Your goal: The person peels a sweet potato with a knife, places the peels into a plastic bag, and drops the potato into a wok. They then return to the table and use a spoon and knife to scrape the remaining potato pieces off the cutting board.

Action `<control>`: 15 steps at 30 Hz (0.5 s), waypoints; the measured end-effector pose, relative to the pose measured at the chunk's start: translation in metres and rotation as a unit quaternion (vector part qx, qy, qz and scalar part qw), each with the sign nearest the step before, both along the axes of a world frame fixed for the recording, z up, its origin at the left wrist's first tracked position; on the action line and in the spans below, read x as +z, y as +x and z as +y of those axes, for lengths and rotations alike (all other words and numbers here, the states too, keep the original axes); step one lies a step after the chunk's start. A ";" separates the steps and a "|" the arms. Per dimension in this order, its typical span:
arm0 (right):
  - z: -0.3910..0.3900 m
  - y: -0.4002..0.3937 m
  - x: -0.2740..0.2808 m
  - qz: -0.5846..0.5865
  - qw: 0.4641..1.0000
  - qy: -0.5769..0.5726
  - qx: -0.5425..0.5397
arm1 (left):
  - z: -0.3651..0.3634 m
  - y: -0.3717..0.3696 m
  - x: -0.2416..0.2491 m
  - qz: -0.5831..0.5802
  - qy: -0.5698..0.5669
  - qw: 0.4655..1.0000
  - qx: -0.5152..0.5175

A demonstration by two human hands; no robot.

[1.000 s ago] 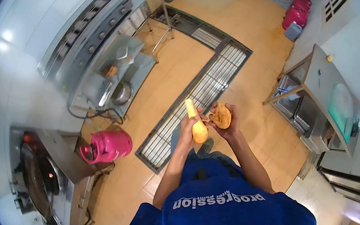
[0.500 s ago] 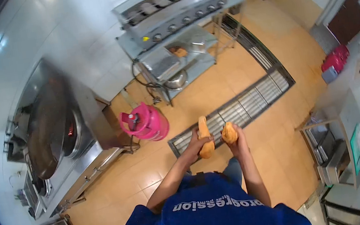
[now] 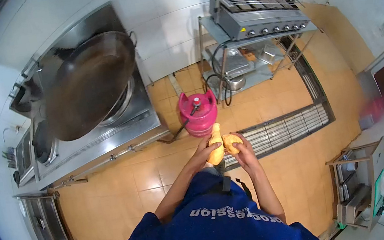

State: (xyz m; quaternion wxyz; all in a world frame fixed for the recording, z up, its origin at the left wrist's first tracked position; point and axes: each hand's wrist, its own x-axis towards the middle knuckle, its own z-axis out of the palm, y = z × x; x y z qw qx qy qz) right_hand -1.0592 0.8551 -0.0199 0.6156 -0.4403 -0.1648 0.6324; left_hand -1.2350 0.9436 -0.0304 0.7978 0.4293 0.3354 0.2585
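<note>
My left hand (image 3: 200,155) wraps round a long, yellow-orange sweet potato (image 3: 216,149), narrow at its upper end and thicker below. In my right hand (image 3: 246,155) is a shorter, rounder sweet potato (image 3: 230,141) of the same colour, with my thumb over its lower side. The two pieces are side by side in front of my body, close together above the tiled floor. Just beyond them stands a pink gas cylinder (image 3: 200,116) with a hose at its valve.
On the left, a large dark wok (image 3: 92,85) leans over a steel stove (image 3: 138,125). A gas grill (image 3: 265,14) stands on a metal table at the back. A floor drain grate (image 3: 283,131) runs ahead to the right. At far right is a shelf rack (image 3: 358,184) with trays.
My view has turned left, so the stove and wok show more fully. My hands have come closer together, bringing the two sweet potatoes side by side.
</note>
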 end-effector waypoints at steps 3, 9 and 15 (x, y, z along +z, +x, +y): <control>0.003 -0.038 -0.004 0.017 1.000 0.012 -0.012 | 0.012 -0.048 0.014 0.016 0.046 0.999 -0.010; -0.019 -0.139 -0.019 0.075 0.995 0.030 -0.061 | 0.004 -0.146 0.019 0.054 -0.011 0.996 -0.067; -0.023 -0.210 -0.026 0.094 0.995 -0.035 0.025 | -0.031 -0.227 0.008 0.045 -0.007 0.999 -0.021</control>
